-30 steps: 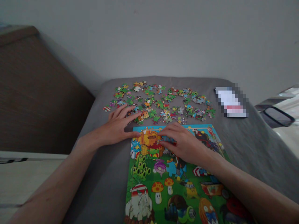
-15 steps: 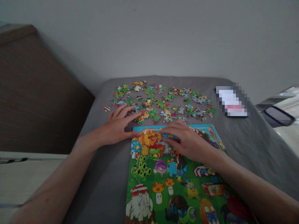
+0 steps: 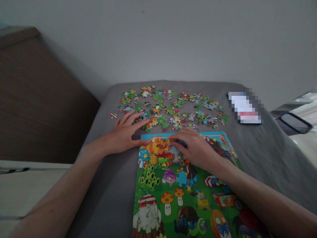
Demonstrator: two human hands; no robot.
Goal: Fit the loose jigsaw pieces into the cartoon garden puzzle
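Observation:
A colourful cartoon jigsaw board [image 3: 153,185] lies on the grey cloth, its top left part holding fitted pieces around an orange pumpkin picture [image 3: 158,145]. My right hand [image 3: 192,145] is over the upper middle of the board, thumb and index finger pinched together on a small puzzle piece beside the pumpkin; the fingertips mostly hide it. My left hand [image 3: 126,132] rests with fingers spread, its thumb at the board's top left corner and its fingertips by the loose puzzle pieces [image 3: 152,123]. A blue puzzle piece [image 3: 181,177] lies on the middle of the board.
Many loose pieces [image 3: 178,102] are scattered beyond the board. A phone with a blurred screen [image 3: 245,107] lies at the right on the grey cloth [image 3: 269,155]. Brown wooden furniture [image 3: 44,99] stands at the left, and a pale wall [image 3: 158,39] rises behind.
My right thumb has moved up and left to meet the index finger, closing the pinch at the board. My left hand has stayed in place.

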